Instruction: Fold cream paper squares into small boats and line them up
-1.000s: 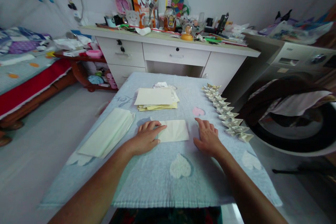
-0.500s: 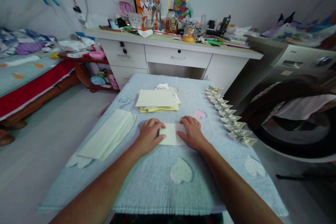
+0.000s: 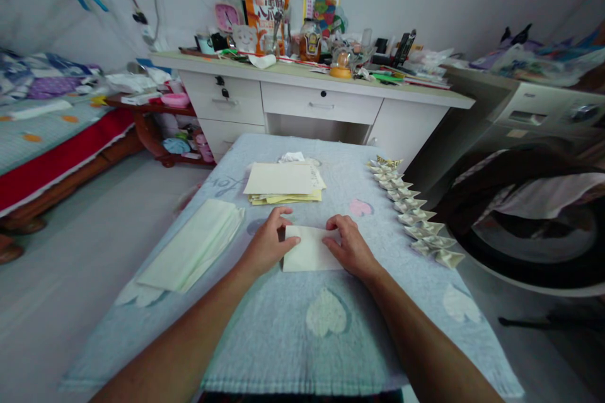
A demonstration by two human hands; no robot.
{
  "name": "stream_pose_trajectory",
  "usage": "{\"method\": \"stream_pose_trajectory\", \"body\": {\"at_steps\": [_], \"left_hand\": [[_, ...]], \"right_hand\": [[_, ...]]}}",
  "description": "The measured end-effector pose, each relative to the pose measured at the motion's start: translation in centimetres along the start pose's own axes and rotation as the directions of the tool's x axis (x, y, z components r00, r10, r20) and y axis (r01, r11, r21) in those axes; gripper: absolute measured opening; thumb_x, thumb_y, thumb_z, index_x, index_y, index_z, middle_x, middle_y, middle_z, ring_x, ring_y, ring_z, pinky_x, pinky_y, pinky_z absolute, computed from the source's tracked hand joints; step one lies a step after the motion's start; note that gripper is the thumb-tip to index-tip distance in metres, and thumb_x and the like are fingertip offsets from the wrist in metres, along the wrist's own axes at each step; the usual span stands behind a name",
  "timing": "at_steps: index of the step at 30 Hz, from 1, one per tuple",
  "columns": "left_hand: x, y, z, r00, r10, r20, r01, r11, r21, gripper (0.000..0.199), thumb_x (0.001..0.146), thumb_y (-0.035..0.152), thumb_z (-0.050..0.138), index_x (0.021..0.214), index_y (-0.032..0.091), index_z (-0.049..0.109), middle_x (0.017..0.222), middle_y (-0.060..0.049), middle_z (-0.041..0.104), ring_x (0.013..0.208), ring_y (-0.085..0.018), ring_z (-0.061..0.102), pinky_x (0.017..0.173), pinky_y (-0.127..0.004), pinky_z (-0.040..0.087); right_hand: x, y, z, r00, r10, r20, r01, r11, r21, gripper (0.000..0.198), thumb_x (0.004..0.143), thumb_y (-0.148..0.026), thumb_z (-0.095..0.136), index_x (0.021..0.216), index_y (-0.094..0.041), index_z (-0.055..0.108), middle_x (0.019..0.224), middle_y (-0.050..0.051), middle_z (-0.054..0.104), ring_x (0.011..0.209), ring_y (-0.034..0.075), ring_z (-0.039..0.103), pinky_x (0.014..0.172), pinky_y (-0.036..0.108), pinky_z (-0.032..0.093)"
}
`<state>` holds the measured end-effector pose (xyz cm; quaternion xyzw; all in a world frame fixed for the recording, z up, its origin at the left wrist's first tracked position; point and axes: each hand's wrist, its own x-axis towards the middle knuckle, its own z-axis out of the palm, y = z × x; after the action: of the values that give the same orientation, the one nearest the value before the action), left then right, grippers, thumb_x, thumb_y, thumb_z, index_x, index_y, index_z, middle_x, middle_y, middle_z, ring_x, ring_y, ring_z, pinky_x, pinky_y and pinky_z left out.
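Noting two-handed contact with the white sheet (image 3: 309, 255)

Nearest the front edge, the cloth-covered counter (image 3: 255, 340) shows a printed white heart (image 3: 326, 312). Beyond it lies the sheet, roughly midway between the counter's left and right edges. Its near side sits slightly closer to the front edge than half a second ago, and its left end now appears lifted; the amount cannot be determined.

Left hand (image 3: 265, 243): at the sheet's left end, thumb over the face, forefinger set wide of it by the far left corner. Right hand (image 3: 354, 249): at the right end, grip narrow, thumb on the face, fingers bent at the far side. Whether either grip pinches the paper cannot be told. One second ago the right hand was apart from the sheet. Assessment: control has passed from one end to both, which should steady the paper against skewing.

Folded papers (image 3: 191, 245) lie slantwise along the left edge, untouched. Small folded paper shapes (image 3: 409, 204) form a row along the right edge, reaching toward the far right corner. Toward the far edge rests a paper stack (image 3: 278, 179), with a crumpled white item (image 3: 292, 157) just behind it.
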<state>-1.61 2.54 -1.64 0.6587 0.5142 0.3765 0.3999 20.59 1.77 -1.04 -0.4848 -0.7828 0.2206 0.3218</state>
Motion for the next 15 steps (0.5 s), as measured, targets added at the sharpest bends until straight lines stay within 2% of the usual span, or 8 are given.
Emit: {"method": "stream_pose_trajectory", "body": {"at_steps": [2, 4, 6, 8, 10, 12, 15], "left_hand": [[-0.21, 0.34, -0.17, 0.999, -0.025, 0.044, 0.029, 0.995, -0.098, 0.046, 0.073, 0.024, 0.064, 0.116, 0.020, 0.047, 0.077, 0.003, 0.061, 0.065, -0.013, 0.057, 0.065, -0.024, 0.042], [-0.46, 0.66, -0.35, 0.996, -0.043, 0.074, 0.055, 0.986, -0.159, 0.028, 0.073, 0.027, 0.065, 0.098, 0.017, 0.057, 0.072, 0.003, 0.059, 0.062, -0.012, 0.055, 0.060, -0.022, 0.040], [-0.68, 0.87, -0.52, 0.996, -0.047, 0.075, 0.062, 0.975, -0.211, 0.020, 0.072, 0.030, 0.067, 0.085, 0.016, 0.060, 0.068, 0.003, 0.058, 0.060, -0.011, 0.053, 0.057, -0.021, 0.039], [-0.85, 0.93, -0.65, 0.997, -0.045, 0.061, 0.059, 0.965, -0.255, 0.021, 0.072, 0.032, 0.068, 0.083, 0.016, 0.061, 0.067, 0.003, 0.057, 0.059, -0.011, 0.052, 0.056, -0.020, 0.038], [-0.96, 0.88, -0.73, 0.999, -0.039, 0.037, 0.048, 0.958, -0.284, 0.022, 0.072, 0.033, 0.069, 0.084, 0.016, 0.061, 0.067, 0.003, 0.058, 0.060, -0.011, 0.052, 0.056, -0.020, 0.039], [-1.02, 0.81, -0.78, 0.999, -0.032, 0.018, 0.036, 0.952, -0.303, 0.023, 0.072, 0.033, 0.070, 0.084, 0.016, 0.061, 0.068, 0.002, 0.059, 0.061, -0.011, 0.053, 0.057, -0.020, 0.039], [-1.10, 0.78, -0.81, 0.999, -0.035, 0.016, 0.038, 0.941, -0.335, 0.024, 0.072, 0.034, 0.070, 0.084, 0.016, 0.061, 0.069, 0.001, 0.060, 0.062, -0.011, 0.053, 0.057, -0.020, 0.040]], "right_hand": [[-0.08, -0.23, -0.11, 0.999, 0.013, -0.033, -0.010, 0.993, 0.114, 0.022, 0.077, -0.017, 0.058, 0.098, -0.022, 0.051, 0.094, 0.003, 0.055, 0.093, 0.020, 0.050, 0.085, 0.033, 0.038], [-0.17, -0.37, -0.18, 0.996, 0.072, -0.047, -0.057, 0.962, 0.266, 0.034, 0.077, -0.022, 0.062, 0.109, -0.023, 0.051, 0.096, 0.003, 0.054, 0.090, 0.019, 0.051, 0.080, 0.030, 0.041], [-0.26, -0.38, -0.25, 0.987, 0.162, -0.004, -0.143, 0.882, 0.450, 0.041, 0.076, -0.032, 0.066, 0.114, -0.023, 0.050, 0.092, 0.002, 0.055, 0.081, 0.017, 0.052, 0.070, 0.027, 0.042], [-0.32, -0.34, -0.34, 0.972, 0.221, 0.080, -0.224, 0.760, 0.610, 0.035, 0.077, -0.040, 0.066, 0.105, -0.022, 0.056, 0.083, 0.000, 0.055, 0.071, 0.015, 0.051, 0.062, 0.025, 0.039], [-0.35, -0.32, -0.44, 0.964, 0.229, 0.137, -0.258, 0.664, 0.702, 0.027, 0.079, -0.044, 0.064, 0.089, -0.020, 0.060, 0.073, -0.001, 0.054, 0.064, 0.013, 0.048, 0.059, 0.024, 0.036], [-0.37, -0.36, -0.49, 0.965, 0.224, 0.137, -0.249, 0.620, 0.744, 0.027, 0.081, -0.044, 0.063, 0.078, -0.017, 0.062, 0.068, -0.002, 0.051, 0.061, 0.011, 0.044, 0.058, 0.023, 0.033], [-0.40, -0.49, -0.45, 0.969, 0.224, 0.103, -0.220, 0.598, 0.771, 0.026, 0.081, -0.041, 0.064, 0.073, -0.016, 0.062, 0.066, -0.002, 0.048, 0.061, 0.010, 0.042, 0.058, 0.023, 0.031]]}}
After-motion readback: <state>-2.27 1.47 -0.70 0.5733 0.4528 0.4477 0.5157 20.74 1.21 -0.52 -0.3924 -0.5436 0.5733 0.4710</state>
